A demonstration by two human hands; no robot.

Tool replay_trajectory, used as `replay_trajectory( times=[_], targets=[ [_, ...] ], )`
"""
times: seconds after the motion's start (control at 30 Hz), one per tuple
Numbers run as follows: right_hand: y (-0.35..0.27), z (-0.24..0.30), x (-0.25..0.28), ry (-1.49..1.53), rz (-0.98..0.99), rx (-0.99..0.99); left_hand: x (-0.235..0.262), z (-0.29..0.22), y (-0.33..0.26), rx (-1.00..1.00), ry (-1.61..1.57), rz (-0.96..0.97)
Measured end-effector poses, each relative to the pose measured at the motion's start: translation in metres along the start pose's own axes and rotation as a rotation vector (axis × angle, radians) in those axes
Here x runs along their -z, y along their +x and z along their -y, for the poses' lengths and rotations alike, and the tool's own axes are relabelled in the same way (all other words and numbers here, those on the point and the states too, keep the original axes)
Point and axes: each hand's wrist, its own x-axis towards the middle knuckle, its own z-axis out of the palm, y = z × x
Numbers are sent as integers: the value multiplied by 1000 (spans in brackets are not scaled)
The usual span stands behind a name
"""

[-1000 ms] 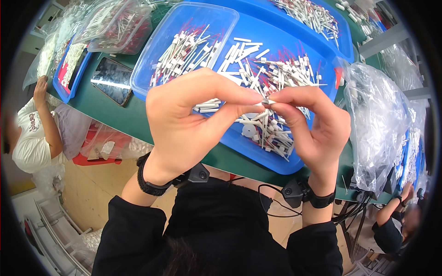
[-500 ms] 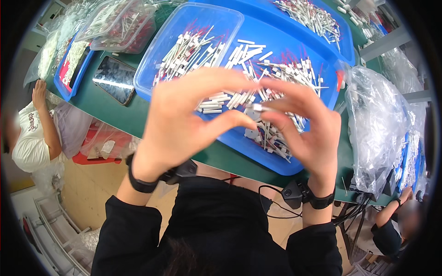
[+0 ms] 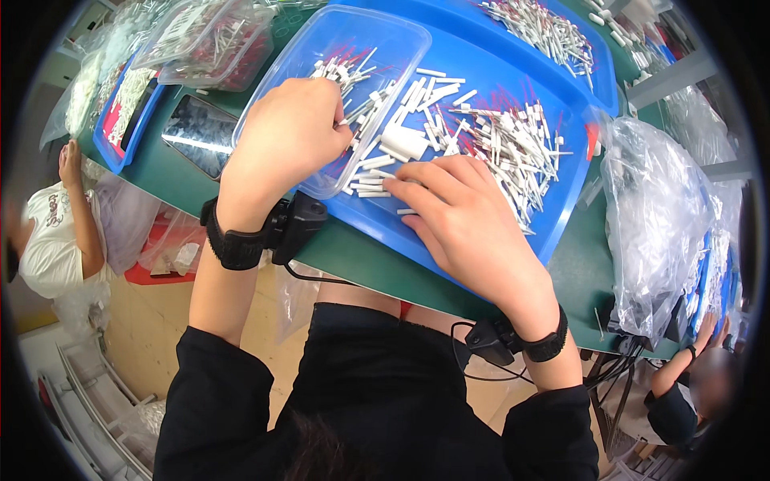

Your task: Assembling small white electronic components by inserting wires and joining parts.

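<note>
My left hand [image 3: 293, 132] is over the clear plastic container [image 3: 337, 191], its fingers closed on a small white part [image 3: 343, 123] that shows at the fingertips. Thin white sticks with red wires [image 3: 353, 74] lie in that container. Low over the blue tray [image 3: 449, 268], my right hand [image 3: 473, 212] has its fingers bent, with thumb and forefinger apart. Its fingertips are at a row of short white tubes [image 3: 370, 186]; whether they touch one is hard to tell. A thicker white roll [image 3: 404, 142] sits just beyond, beside a heap of red-wired white sticks [image 3: 521, 152].
A phone [image 3: 198, 135] lies on the green table [image 3: 581, 252], left of the clear container. Behind it stand a lidded clear box [image 3: 216, 48] and a small blue tray [image 3: 120, 152]. A plastic bag [image 3: 658, 216] bulges at the right. Other people sit at both sides.
My hands were together above the tray and have parted. The left has moved left over the clear container; the right has come down toward the white tubes.
</note>
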Motion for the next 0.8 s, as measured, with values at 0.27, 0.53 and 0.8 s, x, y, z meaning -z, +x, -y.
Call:
replay_trajectory(
  times=[0.27,0.53,0.8],
  targets=[
    [4,4,2,-152,100,-32,1,-2,0,21,-41,24],
    [6,-2,21,451,-267,-52,12,0,-10,2,-465,-332],
    [0,-4,39,772,-435,-248,28,-48,-41,-319,-539,-434]
  ],
)
